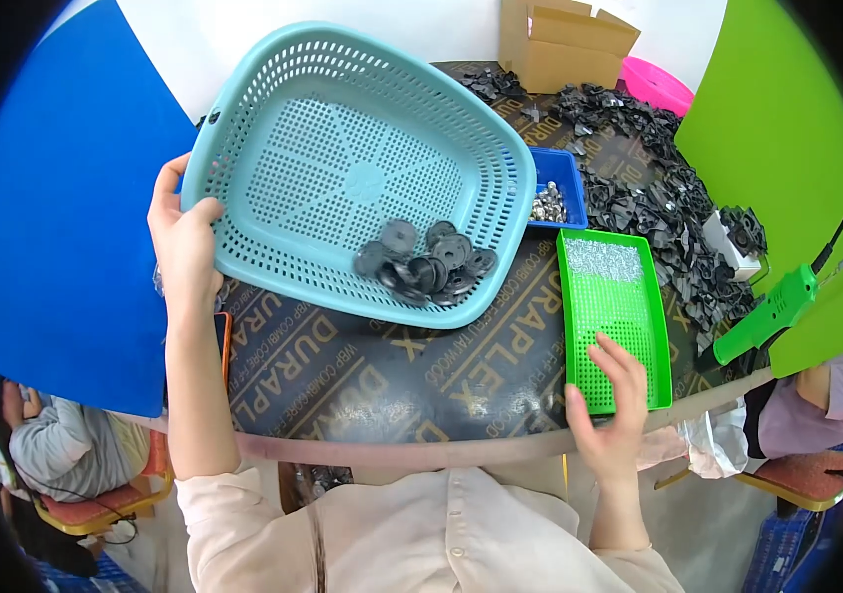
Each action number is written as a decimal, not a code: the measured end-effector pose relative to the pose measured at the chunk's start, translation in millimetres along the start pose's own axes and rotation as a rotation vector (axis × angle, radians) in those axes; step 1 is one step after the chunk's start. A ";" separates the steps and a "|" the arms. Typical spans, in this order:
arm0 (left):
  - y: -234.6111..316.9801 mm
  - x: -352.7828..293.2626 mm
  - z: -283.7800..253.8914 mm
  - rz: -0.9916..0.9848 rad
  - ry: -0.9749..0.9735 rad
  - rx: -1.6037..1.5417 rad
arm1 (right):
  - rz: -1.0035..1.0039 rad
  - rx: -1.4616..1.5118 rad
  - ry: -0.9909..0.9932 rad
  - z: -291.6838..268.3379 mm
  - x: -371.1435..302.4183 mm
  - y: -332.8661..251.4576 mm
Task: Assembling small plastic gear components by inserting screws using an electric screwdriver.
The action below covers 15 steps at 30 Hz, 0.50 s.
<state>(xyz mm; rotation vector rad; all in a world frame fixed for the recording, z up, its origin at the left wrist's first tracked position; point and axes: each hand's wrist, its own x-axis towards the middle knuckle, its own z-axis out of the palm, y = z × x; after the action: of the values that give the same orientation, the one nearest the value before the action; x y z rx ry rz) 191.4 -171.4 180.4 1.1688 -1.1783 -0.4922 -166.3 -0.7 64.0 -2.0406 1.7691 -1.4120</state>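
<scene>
A light teal perforated basket is tilted up over the left part of the table. My left hand grips its left rim, thumb on the inner side. Several black round discs have gathered at the basket's lower right side. My right hand is over the near end of a bright green perforated tray, fingers apart and holding nothing; whether the fingertips touch it I cannot tell. Small silver metal pieces lie at the tray's far end. Behind it, a blue bin contains shiny metal parts.
Black plastic pieces cover the table's right side. A green powered screwdriver hangs at the right, near a small white box. A cardboard box and pink basin stand behind. Blue and green panels flank the table.
</scene>
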 end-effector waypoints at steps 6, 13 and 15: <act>14.6 -18.1 2.8 0.142 -0.005 0.049 | -0.385 -0.080 -0.245 35.0 65.9 -20.7; 47.8 -50.4 37.5 0.380 -0.050 0.081 | -0.595 -0.145 -0.433 113.3 140.1 -11.8; 49.0 -54.5 32.8 0.446 -0.036 0.091 | -0.621 -0.191 -0.451 129.1 139.7 -8.3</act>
<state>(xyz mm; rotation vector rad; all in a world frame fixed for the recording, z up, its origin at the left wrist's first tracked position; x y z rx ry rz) 129.7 -123.0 197.4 0.9358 -1.4557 -0.1216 -87.3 -173.6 74.7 -2.8810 1.1718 -0.7711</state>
